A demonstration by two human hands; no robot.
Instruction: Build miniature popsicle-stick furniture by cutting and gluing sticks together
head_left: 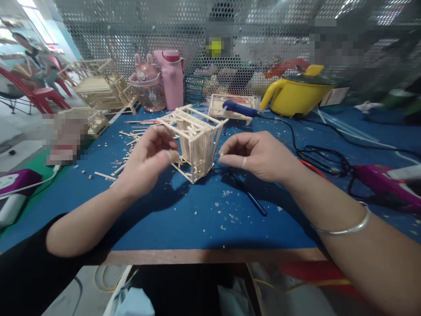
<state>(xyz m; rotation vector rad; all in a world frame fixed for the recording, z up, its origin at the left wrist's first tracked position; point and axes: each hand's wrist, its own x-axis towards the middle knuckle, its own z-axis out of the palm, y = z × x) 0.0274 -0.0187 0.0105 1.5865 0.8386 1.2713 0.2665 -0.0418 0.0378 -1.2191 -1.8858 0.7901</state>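
I see a small stick-built frame (194, 142) standing near the middle of the blue surface (184, 219), between my two hands. It is a box-like cage of thin pale sticks, its long axis roughly upright but leaning, with the open top flaring up and away from me and the narrower base resting on the surface toward me. I cannot make out anything inside it; it looks hollow. My left hand (149, 158) sits just to the left of the frame, its fingers (169, 154) curled together close against the frame's side, though I cannot tell whether they pinch a stick. My right hand (258, 156) is just to the right, thumb and forefinger pressed together on a tiny pale stick piece (221, 154) near the frame's right edge. A blue pen (250, 195) lies on the surface under the right hand. Loose sticks (131, 138) lie scattered behind the left hand. Farther back stand a pink bottle (173, 79), a yellow pot (301, 94) with its lid on, and a larger stick model (98, 85).
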